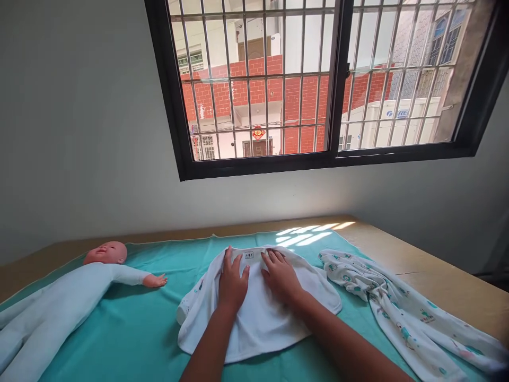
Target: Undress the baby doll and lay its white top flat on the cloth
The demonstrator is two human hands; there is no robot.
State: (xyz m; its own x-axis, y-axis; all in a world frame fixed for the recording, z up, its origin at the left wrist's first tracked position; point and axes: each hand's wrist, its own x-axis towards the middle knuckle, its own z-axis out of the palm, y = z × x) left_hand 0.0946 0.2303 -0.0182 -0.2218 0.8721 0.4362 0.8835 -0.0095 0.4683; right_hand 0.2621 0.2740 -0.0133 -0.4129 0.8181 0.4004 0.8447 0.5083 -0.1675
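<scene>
A small white baby garment [254,313] lies spread on a teal cloth [135,323], its neck label toward the wall. My left hand [233,284] rests flat on the garment's upper left part, fingers stretched out. My right hand [281,276] lies flat beside it on the upper right part, fingers also extended. Neither hand grips anything.
A baby doll [71,297] in a pale blue suit lies on its back at the left. A patterned white garment [401,307] sprawls at the right. The wooden table [429,265] meets a grey wall under a barred window [318,79].
</scene>
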